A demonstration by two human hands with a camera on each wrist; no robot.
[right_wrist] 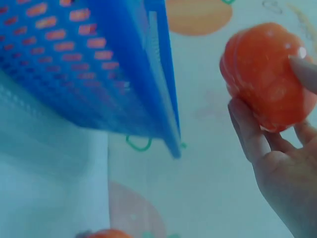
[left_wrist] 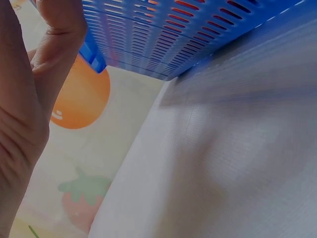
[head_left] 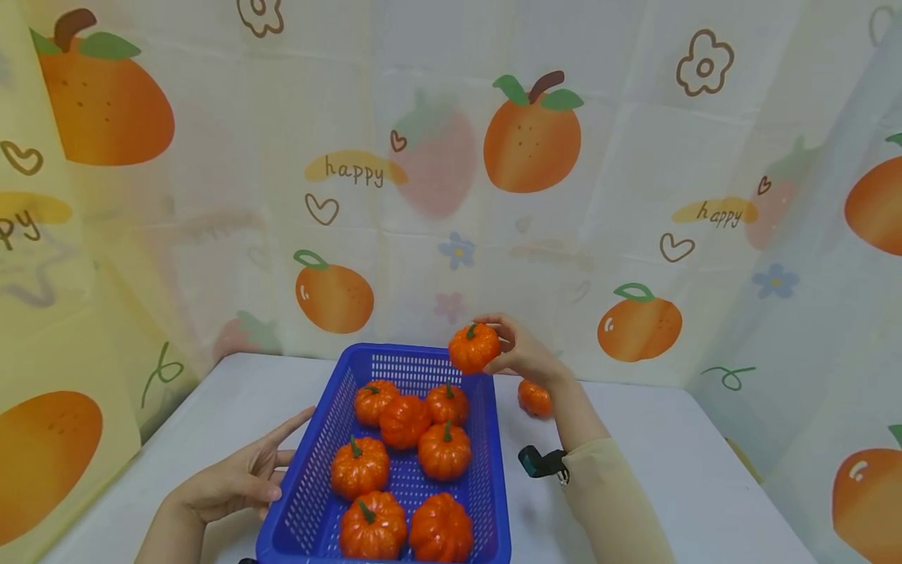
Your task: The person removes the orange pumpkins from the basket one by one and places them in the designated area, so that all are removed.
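My right hand (head_left: 520, 350) grips a small orange pumpkin (head_left: 474, 348) with a green stem, above the far right corner of a blue plastic basket (head_left: 503, 501). In the right wrist view the same pumpkin (right_wrist: 267, 74) sits between thumb and fingers, higher than the basket's rim (right_wrist: 163, 99). Several similar pumpkins (head_left: 360, 468) lie inside the basket. Beside its left wall, my left hand (head_left: 236, 478) has its fingers extended at the rim. The left wrist view shows the hand (left_wrist: 29, 94) next to the slotted wall (left_wrist: 148, 39); whether it touches is unclear.
Another pumpkin (head_left: 535, 399) lies on the white table (head_left: 634, 470), right of the basket and partly behind the right forearm. A dark wrist device (head_left: 541, 462) sits by the right sleeve. A fruit-printed curtain (head_left: 437, 258) hangs behind the table.
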